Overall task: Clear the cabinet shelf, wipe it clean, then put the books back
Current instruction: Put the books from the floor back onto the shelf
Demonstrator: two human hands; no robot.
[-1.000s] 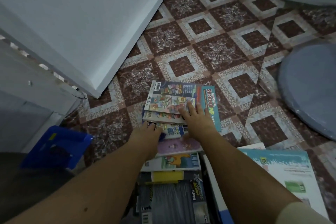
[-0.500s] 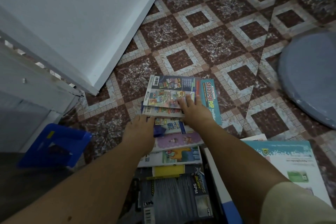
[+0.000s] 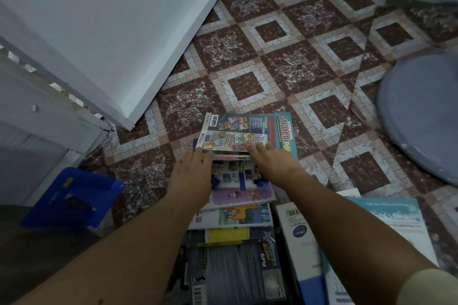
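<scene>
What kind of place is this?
Probably a room in a home, seen at floor level: a brown patterned tile floor, school books piled on it, and what looks like a white cabinet with its door open.

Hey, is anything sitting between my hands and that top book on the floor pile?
Nothing visible does. The right hand rests flat on the top book, which lies over the teal Strategi PdP book. The left hand touches the left edge of the pile of books just below it.
</scene>
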